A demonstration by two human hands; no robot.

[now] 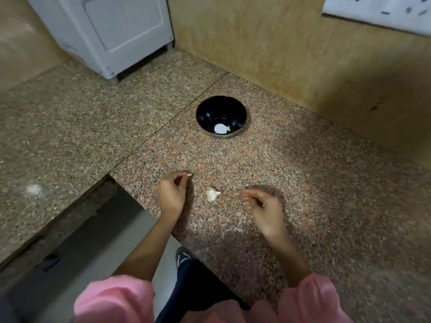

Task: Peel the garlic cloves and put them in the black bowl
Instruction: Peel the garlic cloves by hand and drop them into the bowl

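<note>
**A garlic clove [189,175] pinched in the left hand [171,194] over the granite counter [303,183], with the black bowl [210,110] beyond.**

The left hand held the small pale clove between thumb and fingertip, just above the speckled counter. The right hand [263,206] hovered off to the other side, its fingers [248,197] curled with the thumb near the forefinger; whether they held anything could not be told. Between the hands, a partial garlic bulb [212,194] lay on the counter. The black bowl stood farther back, well apart from both hands, with one small yellowish peeled clove [229,128] at its bottom beside a pale round patch [220,128]. Thin skin scraps [238,229] lay near the right wrist. A white appliance [112,31] stood at the back left.
</note>
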